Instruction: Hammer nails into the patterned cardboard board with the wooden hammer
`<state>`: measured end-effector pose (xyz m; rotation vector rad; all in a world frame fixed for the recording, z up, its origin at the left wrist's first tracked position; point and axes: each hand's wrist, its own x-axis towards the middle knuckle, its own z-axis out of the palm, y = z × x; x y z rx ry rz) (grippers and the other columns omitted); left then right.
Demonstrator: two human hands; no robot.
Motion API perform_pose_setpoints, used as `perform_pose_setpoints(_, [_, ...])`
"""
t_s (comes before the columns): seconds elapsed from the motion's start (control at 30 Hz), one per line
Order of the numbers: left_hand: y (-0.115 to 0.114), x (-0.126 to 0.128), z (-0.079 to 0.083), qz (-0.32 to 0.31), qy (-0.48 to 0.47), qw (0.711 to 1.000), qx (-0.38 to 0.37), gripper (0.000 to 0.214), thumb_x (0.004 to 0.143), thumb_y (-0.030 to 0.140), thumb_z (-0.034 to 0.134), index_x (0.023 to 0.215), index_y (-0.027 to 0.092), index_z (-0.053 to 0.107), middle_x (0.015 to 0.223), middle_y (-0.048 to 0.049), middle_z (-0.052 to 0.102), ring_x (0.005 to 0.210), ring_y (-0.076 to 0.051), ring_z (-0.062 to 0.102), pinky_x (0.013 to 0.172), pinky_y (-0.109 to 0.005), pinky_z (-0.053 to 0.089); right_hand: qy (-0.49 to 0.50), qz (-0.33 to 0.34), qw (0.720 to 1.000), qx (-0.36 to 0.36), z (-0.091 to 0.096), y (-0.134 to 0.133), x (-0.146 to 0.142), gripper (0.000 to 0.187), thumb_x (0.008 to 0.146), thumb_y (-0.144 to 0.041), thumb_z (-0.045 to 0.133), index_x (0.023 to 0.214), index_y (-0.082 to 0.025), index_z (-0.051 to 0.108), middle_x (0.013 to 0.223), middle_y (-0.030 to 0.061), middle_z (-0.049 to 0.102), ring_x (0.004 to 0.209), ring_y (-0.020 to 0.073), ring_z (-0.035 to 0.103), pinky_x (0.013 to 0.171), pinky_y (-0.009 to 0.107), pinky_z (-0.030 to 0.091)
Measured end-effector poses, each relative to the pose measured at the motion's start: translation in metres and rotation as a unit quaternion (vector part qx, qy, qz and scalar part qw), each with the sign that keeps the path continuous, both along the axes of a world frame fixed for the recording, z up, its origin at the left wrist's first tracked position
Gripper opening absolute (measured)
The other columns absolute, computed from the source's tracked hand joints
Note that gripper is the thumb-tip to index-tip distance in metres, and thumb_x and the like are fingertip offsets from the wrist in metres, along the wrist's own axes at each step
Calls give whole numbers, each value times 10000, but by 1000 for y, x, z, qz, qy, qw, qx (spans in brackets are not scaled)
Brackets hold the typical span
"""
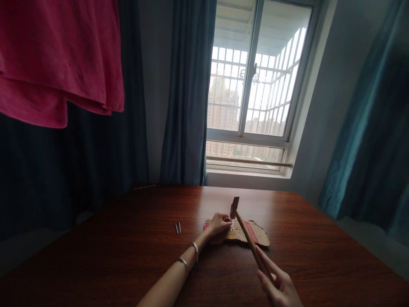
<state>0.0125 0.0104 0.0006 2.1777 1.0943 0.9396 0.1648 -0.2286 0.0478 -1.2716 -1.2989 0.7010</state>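
My right hand [278,285] grips the wooden handle of a hammer [248,238], whose head is raised close to my left fingertips. My left hand [220,222] is closed in a pinch over the left part of a flat tan piece [262,235] that looks like cardboard. Pink strips and many small dark dots or holes mark that piece, and its edges are ragged. Whatever my left fingers pinch is too small to make out. Two nails [177,227] lie side by side on the table, left of my left hand.
A glossy red-brown wooden table [128,251] spreads beneath my hands. Beyond its far edge are a barred window [252,102] and a blue curtain [188,94]. At the upper left hangs a pink cloth [60,55]. Another curtain [358,128] is on the right.
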Motion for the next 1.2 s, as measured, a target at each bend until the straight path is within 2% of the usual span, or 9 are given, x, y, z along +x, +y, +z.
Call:
perform_pose_setpoints(0.17, [3, 0, -3, -8, -4, 1000, -2, 182, 665, 258, 552, 719, 126, 666, 701, -14, 635, 648, -121, 531, 587, -196, 355, -13, 4, 1000, 4, 2, -2, -3, 554, 729, -515, 544, 1177, -190, 568, 1149, 63, 614, 1128, 262, 500, 943, 318, 395])
perform_pose_setpoints(0.3, [4, 1, -6, -1, -5, 1000, 6, 177, 662, 257, 552, 702, 125, 662, 669, -8, 622, 627, -115, 517, 573, -195, 343, -51, 10, 999, 5, 10, -4, -3, 535, 737, -507, 531, 1161, -185, 584, 1165, 91, 599, 1098, 253, 530, 903, 290, 422])
perform_pose_setpoints(0.53, [5, 1, -7, -3, -5, 1000, 1, 165, 660, 244, 540, 685, 122, 649, 658, -10, 618, 622, -124, 510, 566, -202, 339, -28, 19, 999, 1, -14, -1, -1, 523, 739, -471, 555, 1178, -189, 569, 1192, 74, 580, 1136, 241, 491, 952, 293, 351])
perform_pose_setpoints(0.63, [6, 1, -7, -2, -6, 1000, 2, 157, 651, 247, 551, 672, 123, 645, 664, -12, 621, 622, -125, 508, 568, -202, 341, -28, 12, 999, 9, -18, -1, 0, 519, 745, -465, 551, 1184, -189, 564, 1194, 71, 580, 1140, 234, 486, 960, 290, 337])
perform_pose_setpoints(0.77, [5, 1, -6, -4, -19, 1000, 1, 163, 646, 254, 561, 683, 121, 648, 679, -16, 624, 634, -128, 514, 573, -202, 346, -34, 14, 999, 9, -13, -1, 1, 521, 758, -455, 539, 1211, -197, 536, 1215, 62, 564, 1165, 214, 461, 966, 272, 330])
perform_pose_setpoints(0.93, [2, 2, -3, -22, -24, 999, -12, 163, 655, 235, 547, 703, 124, 655, 678, -11, 623, 633, -127, 519, 569, -200, 346, -27, 17, 999, -22, -8, -3, 0, 553, 733, -497, 547, 1187, -180, 558, 1182, 75, 585, 1074, 230, 547, 892, 243, 422])
perform_pose_setpoints(1.1, [1, 1, -3, 5, -14, 1000, 1, 163, 650, 262, 560, 673, 124, 644, 687, -14, 623, 653, -128, 524, 594, -200, 355, -4, 6, 1000, -9, 0, -4, -2, 578, 735, -512, 539, 1208, -179, 536, 1213, 70, 558, 1147, 240, 482, 937, 278, 389])
perform_pose_setpoints(1.2, [2, 0, -2, 1, -6, 1000, -3, 171, 654, 265, 555, 686, 125, 648, 696, -16, 627, 655, -131, 526, 597, -205, 357, 24, 16, 999, -22, 4, -4, 0, 581, 705, -524, 572, 1171, -176, 571, 1173, 82, 590, 1069, 252, 551, 897, 292, 430])
